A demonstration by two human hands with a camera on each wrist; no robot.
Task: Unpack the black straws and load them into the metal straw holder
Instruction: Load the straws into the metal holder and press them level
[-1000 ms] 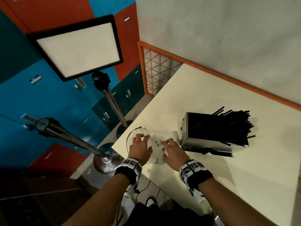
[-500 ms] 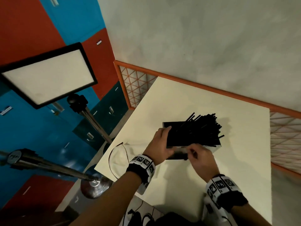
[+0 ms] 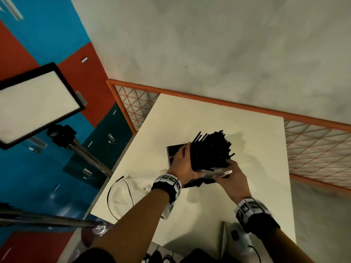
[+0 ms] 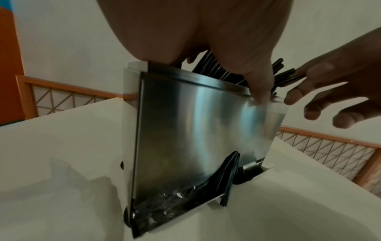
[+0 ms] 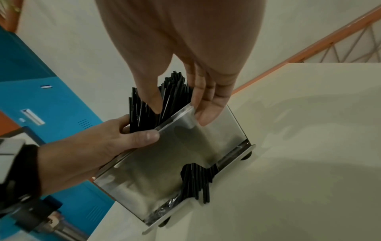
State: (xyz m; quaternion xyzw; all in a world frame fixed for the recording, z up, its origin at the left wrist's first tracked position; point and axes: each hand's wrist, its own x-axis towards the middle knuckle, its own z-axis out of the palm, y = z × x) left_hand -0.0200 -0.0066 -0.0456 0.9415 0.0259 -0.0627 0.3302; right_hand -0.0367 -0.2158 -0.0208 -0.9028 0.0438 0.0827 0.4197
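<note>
The metal straw holder [image 3: 173,151] is near the middle of the cream table [image 3: 262,186], tipped up on its lower edge. Many black straws [image 3: 212,149] fan out of its open top, and a few black straws [image 5: 195,179] poke through the notch at the bottom. My left hand [image 3: 182,164] grips the top left of the holder [image 5: 175,154], thumb [image 5: 144,137] on the steel front and fingers behind against the straws. My right hand [image 3: 230,173] pinches the top right corner, thumb [image 5: 152,101] among the straws and fingers [image 5: 206,106] on the front plate.
The emptied clear wrapper [image 3: 129,188] with a black band lies at the table's near left corner. An orange-framed lattice rail [image 3: 313,149] runs behind and right of the table. A light panel on a metal stand [image 3: 36,103] stands left, off the table.
Both hands left the wrapper and went to the holder. The holder lay on its back half a second ago; now it is tipped up with the straws pointing upward.
</note>
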